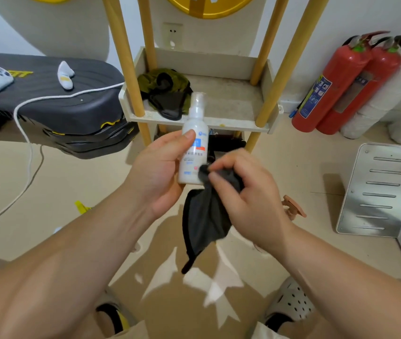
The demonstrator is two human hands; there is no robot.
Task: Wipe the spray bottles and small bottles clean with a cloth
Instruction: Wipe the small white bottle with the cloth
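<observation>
Thumb (187, 137) and curled fingers of the left hand (160, 172) grip a white plastic spray bottle with a clear cap (194, 145), holding it upright in the air in front of a cream shelf tray on yellow wooden posts (233, 124). The right hand (246, 189) pinches a bunched dark grey cloth (206, 216) against the bottle's lower right side; the rest hangs loose below. A crumpled olive and black cloth (165, 91) lies on the tray, and two red fire extinguishers (336, 84) stand far right
</observation>
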